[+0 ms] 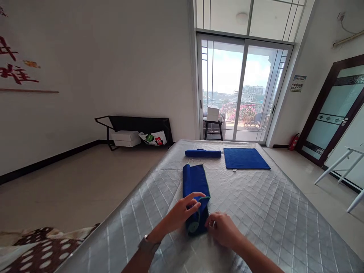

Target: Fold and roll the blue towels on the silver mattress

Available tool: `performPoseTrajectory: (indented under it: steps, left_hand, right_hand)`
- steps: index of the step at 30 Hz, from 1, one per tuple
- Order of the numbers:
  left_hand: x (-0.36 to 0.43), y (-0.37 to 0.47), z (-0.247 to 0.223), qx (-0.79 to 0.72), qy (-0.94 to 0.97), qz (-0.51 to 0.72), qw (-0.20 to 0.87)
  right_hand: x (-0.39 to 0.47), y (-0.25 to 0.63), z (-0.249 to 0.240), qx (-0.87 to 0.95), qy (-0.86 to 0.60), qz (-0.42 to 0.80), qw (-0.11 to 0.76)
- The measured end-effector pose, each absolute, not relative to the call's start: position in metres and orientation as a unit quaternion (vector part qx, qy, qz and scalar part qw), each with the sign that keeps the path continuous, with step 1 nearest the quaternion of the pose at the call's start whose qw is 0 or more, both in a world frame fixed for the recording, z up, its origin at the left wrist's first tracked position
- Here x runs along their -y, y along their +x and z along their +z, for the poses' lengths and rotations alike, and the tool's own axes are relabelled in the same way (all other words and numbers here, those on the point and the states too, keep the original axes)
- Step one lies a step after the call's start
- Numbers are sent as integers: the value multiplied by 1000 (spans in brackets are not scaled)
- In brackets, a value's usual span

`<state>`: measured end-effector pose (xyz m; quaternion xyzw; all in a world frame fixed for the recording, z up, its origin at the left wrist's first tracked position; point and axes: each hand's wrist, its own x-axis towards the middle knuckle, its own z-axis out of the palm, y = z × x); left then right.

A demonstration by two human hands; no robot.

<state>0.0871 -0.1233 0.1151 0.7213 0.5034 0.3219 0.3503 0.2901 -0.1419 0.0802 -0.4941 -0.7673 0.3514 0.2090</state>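
A partly rolled blue towel (197,180) with green edging lies lengthwise on the silver quilted mattress cover (244,204), its roll along the left side. My left hand (182,210) reaches over the roll, thumb and forefinger closed on a raised flap of its edge. At the near right corner, my right hand (223,229) is closed, with its curled fingertips on the towel's edge. Part of the roll is hidden under my left hand. Farther back lie a rolled blue towel (203,153) and a flat, spread blue towel (246,158).
A black folded frame (139,123) stands by the wall with white boxes (125,138) and a printed bag (153,138). Spotted brown fabric (48,248) lies at lower left. White stool legs (334,167) are at right, a fire extinguisher (294,142) near the door.
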Motion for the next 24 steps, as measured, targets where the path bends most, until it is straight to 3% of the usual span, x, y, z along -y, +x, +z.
performPoseTrajectory:
  steps: [5,12,18,24]
  left_hand:
    - [119,71,130,-536,627,472,311]
    - [147,11,192,-547,460,671,197]
    - [191,-29,261,-594,393,702,-6]
    - [210,-32,297,-589,386,706,-77]
  right_hand:
    - [136,293,80,729,-494,383,279]
    - [112,343,124,573,-439,444,531]
    - [145,431,211,424,-431,365,708]
    - [191,489,290,400,-418,202,791]
